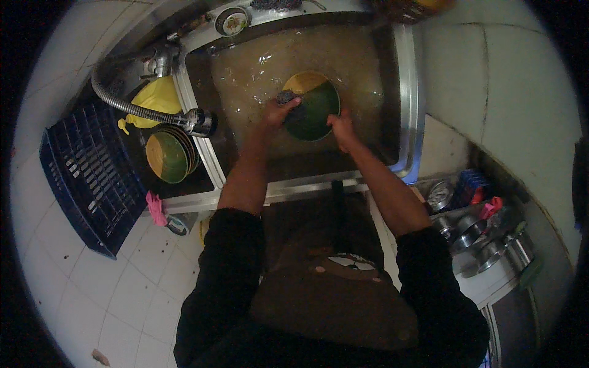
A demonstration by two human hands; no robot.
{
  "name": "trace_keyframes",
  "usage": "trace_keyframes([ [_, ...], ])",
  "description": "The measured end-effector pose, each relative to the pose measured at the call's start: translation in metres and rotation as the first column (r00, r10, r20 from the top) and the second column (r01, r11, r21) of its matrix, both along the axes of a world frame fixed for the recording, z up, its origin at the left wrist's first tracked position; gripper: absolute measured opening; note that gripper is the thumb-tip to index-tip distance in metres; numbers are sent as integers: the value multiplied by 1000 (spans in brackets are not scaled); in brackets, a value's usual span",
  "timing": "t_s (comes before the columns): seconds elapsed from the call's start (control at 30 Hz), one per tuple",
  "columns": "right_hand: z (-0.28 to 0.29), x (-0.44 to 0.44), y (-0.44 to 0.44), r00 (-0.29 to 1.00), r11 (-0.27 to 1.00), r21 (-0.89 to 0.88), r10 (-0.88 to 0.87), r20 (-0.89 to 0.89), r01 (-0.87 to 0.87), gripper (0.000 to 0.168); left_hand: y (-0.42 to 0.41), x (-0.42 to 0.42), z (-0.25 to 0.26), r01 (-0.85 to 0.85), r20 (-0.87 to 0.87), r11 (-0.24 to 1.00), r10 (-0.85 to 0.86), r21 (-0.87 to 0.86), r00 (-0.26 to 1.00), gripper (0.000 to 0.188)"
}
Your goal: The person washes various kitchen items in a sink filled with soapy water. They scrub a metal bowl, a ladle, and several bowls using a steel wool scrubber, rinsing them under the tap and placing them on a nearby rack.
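Observation:
Over a large metal sink (407, 101) of cloudy brown water, I hold a green and yellow plate (317, 110) tilted with its face toward me. My right hand (343, 129) grips its right rim. In my left hand (277, 112) is a dark scouring pad (287, 96), held against the left part of the plate's face. Most of my left fingers are hidden behind the pad and the wrist. Light glints off the water to the left of the plate.
A flexible hose tap (142, 110) arches over the left basin. There stand a stack of similar green and yellow dishes (169, 154), a yellow container (156, 101) and a blue plastic crate (99, 179). A small metal bowl (232, 22) rests on the back ledge; steel pots (487, 253) sit right.

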State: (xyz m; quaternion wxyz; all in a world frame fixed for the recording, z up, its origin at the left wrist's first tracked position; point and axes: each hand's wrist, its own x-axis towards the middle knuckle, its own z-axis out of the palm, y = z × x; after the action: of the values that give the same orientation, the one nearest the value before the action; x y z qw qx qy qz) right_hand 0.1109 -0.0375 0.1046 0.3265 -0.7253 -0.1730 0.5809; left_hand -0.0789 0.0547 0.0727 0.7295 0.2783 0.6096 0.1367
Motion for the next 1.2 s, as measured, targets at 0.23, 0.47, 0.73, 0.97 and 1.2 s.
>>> trace_keyframes([
  [0.23,-20,-6,-10,989,988,40,-149,0,149,50,-25,-11,-12,-182,164,969,209,-168,964,47],
  [0.47,-75,-20,-6,975,980,-99,-186,-124,175,54,-71,60,-1,-653,42,706,687,-275,725,45],
  [0.73,-44,-10,26,944,955,-198,-260,-202,220,36,-46,44,-4,-350,-227,936,334,-37,915,44],
  [0.97,-35,-24,17,940,931,-179,-334,-73,317,46,-38,16,-33,-436,-56,900,437,29,898,36],
  [1.2,-45,2,9,934,982,-187,-61,-353,-6,52,-14,-3,-21,-154,-19,985,155,72,988,31],
])
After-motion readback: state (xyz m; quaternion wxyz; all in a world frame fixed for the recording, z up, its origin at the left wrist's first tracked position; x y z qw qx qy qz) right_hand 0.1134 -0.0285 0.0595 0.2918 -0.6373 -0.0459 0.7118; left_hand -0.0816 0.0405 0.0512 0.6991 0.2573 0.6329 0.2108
